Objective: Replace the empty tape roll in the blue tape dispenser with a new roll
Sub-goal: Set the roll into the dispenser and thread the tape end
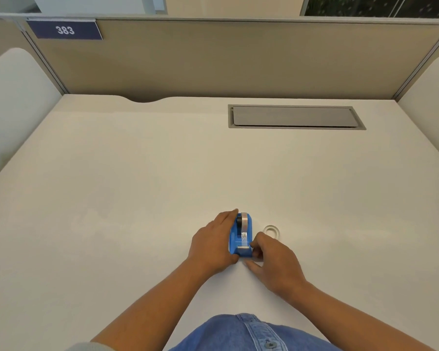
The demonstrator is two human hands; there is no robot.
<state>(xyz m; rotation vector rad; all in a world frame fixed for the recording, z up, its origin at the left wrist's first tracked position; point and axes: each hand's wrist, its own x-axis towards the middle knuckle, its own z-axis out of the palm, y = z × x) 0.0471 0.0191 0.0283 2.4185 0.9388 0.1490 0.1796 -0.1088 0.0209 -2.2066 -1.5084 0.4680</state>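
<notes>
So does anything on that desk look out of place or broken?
Nothing looks damaged or spilled. The one stray item is a small clear plastic ring lying flat on the white desk, apart from the blue tape dispenser, which the left hand and right hand steady upright.

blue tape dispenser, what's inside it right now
A tape roll sits in the blue tape dispenser, on a black hub, with a strip running down to the cutter. The left hand covers its left side; the right hand hides its front corner.

Hands [241, 252] on blue dispenser [240, 235], desk [137, 198]
</notes>
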